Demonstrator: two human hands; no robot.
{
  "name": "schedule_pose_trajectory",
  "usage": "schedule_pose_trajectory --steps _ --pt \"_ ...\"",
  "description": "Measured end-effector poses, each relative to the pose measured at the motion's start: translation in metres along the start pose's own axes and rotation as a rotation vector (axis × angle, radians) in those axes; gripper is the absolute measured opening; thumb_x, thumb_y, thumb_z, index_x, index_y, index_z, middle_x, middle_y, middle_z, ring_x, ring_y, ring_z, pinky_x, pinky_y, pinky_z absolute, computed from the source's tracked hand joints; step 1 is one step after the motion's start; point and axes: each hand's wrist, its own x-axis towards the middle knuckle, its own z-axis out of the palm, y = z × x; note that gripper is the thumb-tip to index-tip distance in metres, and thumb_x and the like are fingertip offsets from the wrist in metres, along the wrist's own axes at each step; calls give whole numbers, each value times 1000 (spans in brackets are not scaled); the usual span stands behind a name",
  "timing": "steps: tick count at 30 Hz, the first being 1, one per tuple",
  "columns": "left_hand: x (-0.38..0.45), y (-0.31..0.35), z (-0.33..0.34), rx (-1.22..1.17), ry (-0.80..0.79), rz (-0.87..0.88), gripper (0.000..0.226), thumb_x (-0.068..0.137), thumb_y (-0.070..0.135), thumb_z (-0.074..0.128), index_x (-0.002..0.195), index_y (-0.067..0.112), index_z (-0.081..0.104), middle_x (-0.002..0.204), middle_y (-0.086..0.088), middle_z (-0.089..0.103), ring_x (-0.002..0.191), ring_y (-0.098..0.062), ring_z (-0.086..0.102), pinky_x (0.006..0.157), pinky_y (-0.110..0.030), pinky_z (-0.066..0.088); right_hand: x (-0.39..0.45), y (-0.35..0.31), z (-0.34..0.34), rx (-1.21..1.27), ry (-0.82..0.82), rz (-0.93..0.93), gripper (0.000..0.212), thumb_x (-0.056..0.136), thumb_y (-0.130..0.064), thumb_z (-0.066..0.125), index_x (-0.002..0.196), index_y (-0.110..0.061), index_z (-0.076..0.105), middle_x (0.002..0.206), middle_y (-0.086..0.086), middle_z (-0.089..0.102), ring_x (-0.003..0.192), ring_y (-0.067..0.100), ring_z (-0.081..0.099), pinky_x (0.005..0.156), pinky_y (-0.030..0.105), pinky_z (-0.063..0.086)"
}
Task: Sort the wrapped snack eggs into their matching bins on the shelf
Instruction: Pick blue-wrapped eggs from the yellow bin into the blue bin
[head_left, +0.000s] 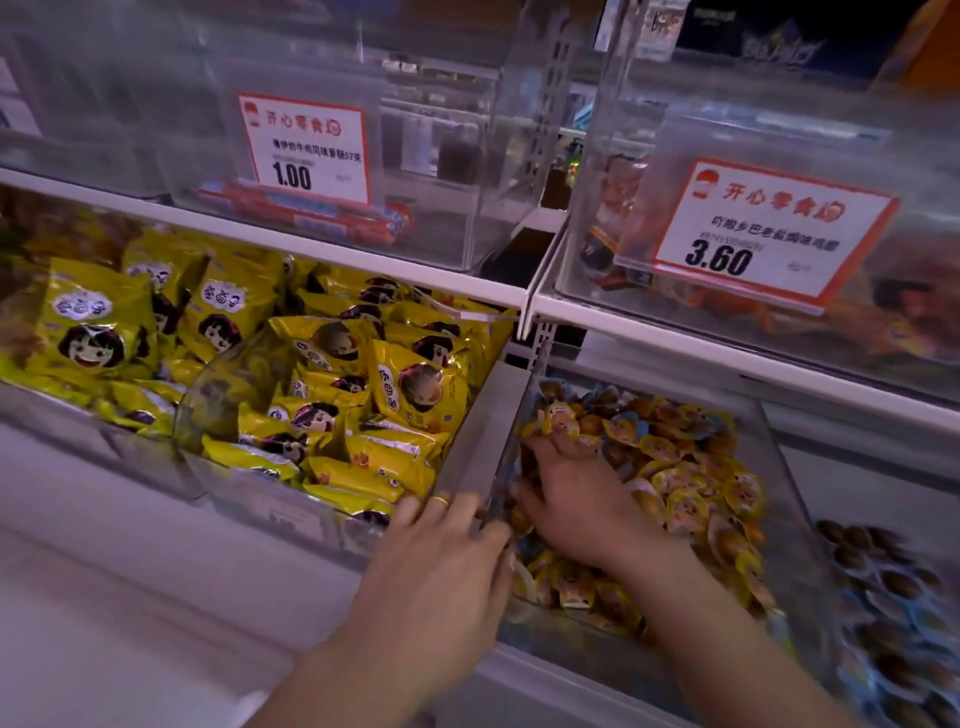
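Head view, lower shelf (270, 244). Three clear bins in a row: the left bin (244, 499) holds large yellow snack bags (415, 395); the middle bin (789, 467) holds a heap of yellow-wrapped snack eggs (691, 483), with a few blue-edged wrappers (621, 431) mixed in toward the back; the right bin (821, 582) holds blue-wrapped eggs (893, 587).

Right hand (576, 499) is down inside the middle bin, palm over the heap, fingers spread and reaching into the packets near the bin's left wall. Its fingertips are partly buried and blurred; I cannot tell whether the grip is closed on a packet or only raking through them. Left hand (447, 551) rests at the front corner where the left and middle bins meet, fingers extended and touching the divider edge, holding nothing; a ring (440, 501) shows on one finger.

Step in hand, as judged: searching the middle bin for eggs that do not match its yellow stock. Sorting looks early to mid-way, since blue-edged wrappers sit among the yellow ones.

Next move likely calls for a pinch on a single blue-edged packet, lifting it clear of its neighbours without dragging them, then carrying it rightward over the divider to the right bin. Packets are small, slick and loosely piled, so more than one may come up together.

Upper shelf: two clear bins with price tags reading 1.00 (306, 148) and 3.60 (769, 228).
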Motion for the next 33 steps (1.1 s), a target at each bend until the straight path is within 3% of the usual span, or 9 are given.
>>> schedule_pose_trajectory --steps 5,9,12,18,21,26,29,30,33 --pt "3 -3 6 12 -3 -12 35 92 47 30 98 35 62 94 8 54 86 -19 57 74 -38 34 5 -4 5 -88 -20 -10 71 95 -51 51 153 -15 29 142 13 50 126 35 49 101 42 44" --pt "3 -4 5 -24 -29 -35 38 92 49 30 105 38 64 98 11 54 91 -15 57 76 -36 34 1 -3 -4 70 49 -40 35 94 -43 55 121 -20 56 113 9 63 103 29 60 80 38 50" --pt "6 1 -2 -99 52 -59 36 91 44 36 106 36 68 104 13 56 95 -14 57 80 -35 37 -4 3 -13 449 103 -13 11 92 -27 63 91 -16 62 87 5 66 82 18 62 72 34 49" --pt "16 25 -17 -272 546 59 23 90 25 52 100 22 73 115 5 63 104 -20 56 85 -34 36 -28 33 -38 1048 271 345 21 91 -24 72 80 -6 72 64 0 64 57 5 58 54 19 44" --pt "19 48 -7 -531 460 73 25 94 33 50 111 29 67 114 16 56 103 -9 56 86 -31 42 -45 38 -45 1535 278 578 26 92 -19 68 67 -11 68 61 8 59 50 18 60 51 25 43" --pt "41 73 20 -753 183 -101 52 88 58 58 137 50 42 124 27 48 110 6 53 91 -17 44 -65 29 -49 1899 200 745 21 91 -25 66 100 -7 71 82 14 67 66 28 65 69 40 52" --pt "55 76 25 -733 236 -76 28 83 39 75 111 38 68 109 20 59 101 1 60 88 -27 49 -71 24 -54 2016 145 777 39 94 -27 63 123 0 65 117 28 68 106 42 67 96 52 51" --pt "57 76 24 -737 265 -77 20 81 35 78 100 34 72 102 19 61 96 -1 62 84 -29 51 -73 24 -55 2054 142 774 42 95 -26 62 126 2 61 121 30 66 106 43 66 98 52 50" --pt "61 74 23 -808 398 -66 5 84 31 77 87 28 74 91 16 64 89 -3 65 79 -23 51 -78 32 -55 2091 185 728 33 97 -20 57 122 2 60 100 26 68 75 32 68 67 39 58"
